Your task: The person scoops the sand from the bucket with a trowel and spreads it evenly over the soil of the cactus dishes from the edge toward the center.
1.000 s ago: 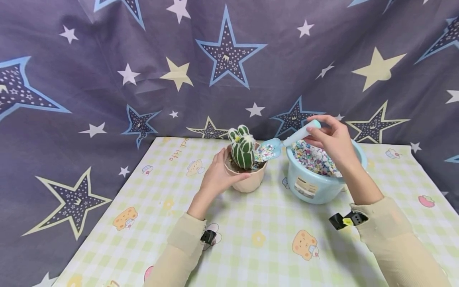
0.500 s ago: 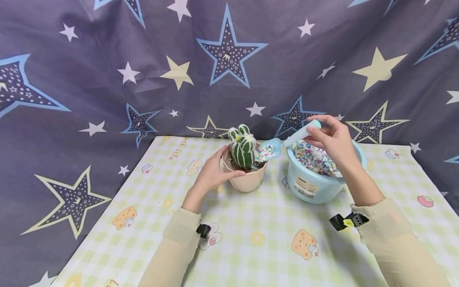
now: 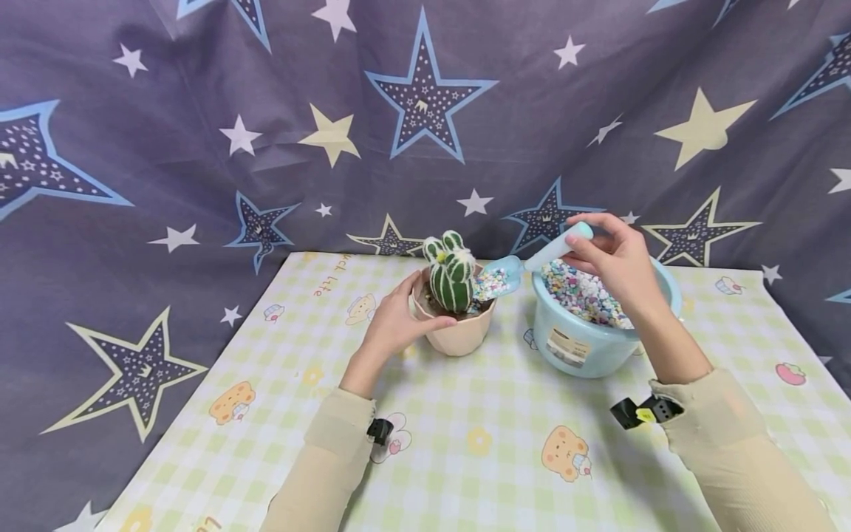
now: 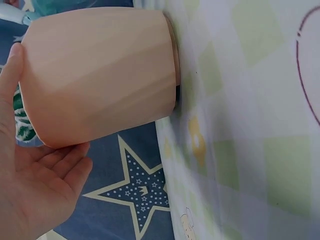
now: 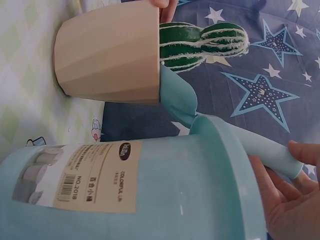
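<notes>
A green cactus with white ridges stands in a pale pink flowerpot. My left hand holds the pot from the left, its thumb along the near side of the rim; in the left wrist view, other fingers curl behind the pot. Between thumb and fingers, my right hand pinches the handle end of a light blue scoop. Small multicoloured pebbles lie in the scoop's blade, which tilts down at the pot's right rim beside the cactus. Some pebbles show on the dark soil there.
Right of the pot stands a light blue tub of multicoloured pebbles, under my right hand and the scoop handle. A checked cloth covers the table. A dark star-patterned curtain hangs behind.
My left hand and forearm have shifted slightly left, and the pot's rim has moved a little left with them. The scoop and right hand look nearly unmoved.
</notes>
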The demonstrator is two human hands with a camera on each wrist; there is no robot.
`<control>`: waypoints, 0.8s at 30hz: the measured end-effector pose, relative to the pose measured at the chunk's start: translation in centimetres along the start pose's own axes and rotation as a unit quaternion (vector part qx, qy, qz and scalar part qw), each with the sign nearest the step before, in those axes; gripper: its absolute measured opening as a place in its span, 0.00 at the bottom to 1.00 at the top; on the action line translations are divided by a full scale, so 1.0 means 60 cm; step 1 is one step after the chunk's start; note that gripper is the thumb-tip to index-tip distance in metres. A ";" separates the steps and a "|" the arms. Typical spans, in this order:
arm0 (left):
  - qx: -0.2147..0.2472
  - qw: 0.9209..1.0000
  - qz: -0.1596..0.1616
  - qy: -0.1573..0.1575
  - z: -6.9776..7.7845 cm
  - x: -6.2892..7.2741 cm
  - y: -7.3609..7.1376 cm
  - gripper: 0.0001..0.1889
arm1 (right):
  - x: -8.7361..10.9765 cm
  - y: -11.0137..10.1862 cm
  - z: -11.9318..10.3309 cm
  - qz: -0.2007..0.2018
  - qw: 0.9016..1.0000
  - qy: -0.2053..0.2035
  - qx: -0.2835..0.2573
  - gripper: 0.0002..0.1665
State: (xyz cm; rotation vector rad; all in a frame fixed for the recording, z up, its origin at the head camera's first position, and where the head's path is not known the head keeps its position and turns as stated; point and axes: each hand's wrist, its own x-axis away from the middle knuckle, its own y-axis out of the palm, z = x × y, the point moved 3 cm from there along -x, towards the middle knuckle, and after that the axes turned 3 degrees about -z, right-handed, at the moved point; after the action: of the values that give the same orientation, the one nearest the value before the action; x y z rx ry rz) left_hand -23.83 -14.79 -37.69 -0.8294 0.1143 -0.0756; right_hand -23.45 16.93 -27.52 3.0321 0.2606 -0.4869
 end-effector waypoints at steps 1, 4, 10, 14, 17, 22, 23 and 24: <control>0.000 1.000 0.001 -0.002 0.000 0.000 0.000 0.61 | 0.000 0.001 -0.001 0.000 1.000 -0.002 0.000 0.13; -0.001 1.000 0.003 -0.005 0.000 0.001 0.001 0.61 | 0.000 0.002 -0.002 -0.001 1.000 -0.007 0.005 0.13; -0.005 1.000 0.005 -0.012 0.001 0.004 0.002 0.61 | -0.001 0.005 -0.002 0.002 1.000 -0.008 0.021 0.14; -0.010 1.000 0.012 -0.013 0.004 0.007 0.002 0.61 | -0.001 0.007 -0.003 0.002 0.999 -0.010 0.034 0.15; -0.015 1.000 0.015 -0.013 0.006 0.009 0.002 0.61 | -0.001 0.008 -0.004 0.002 0.999 -0.012 0.043 0.13; -0.018 0.999 0.017 -0.024 0.007 0.012 0.003 0.61 | -0.001 0.011 -0.005 0.002 0.998 -0.013 0.063 0.13; -0.019 0.999 0.018 -0.026 0.008 0.012 0.003 0.61 | -0.001 0.011 -0.005 0.001 0.998 -0.013 0.065 0.13; -0.019 0.999 0.019 -0.027 0.008 0.013 0.004 0.61 | -0.001 0.012 -0.005 0.001 0.998 -0.014 0.065 0.13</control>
State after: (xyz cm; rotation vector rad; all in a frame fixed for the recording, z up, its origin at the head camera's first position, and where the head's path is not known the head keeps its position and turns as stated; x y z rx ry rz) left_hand -23.00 -14.36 -37.57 -0.8660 0.0798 -0.0159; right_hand -23.30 16.25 -27.17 3.1486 0.2316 -0.5673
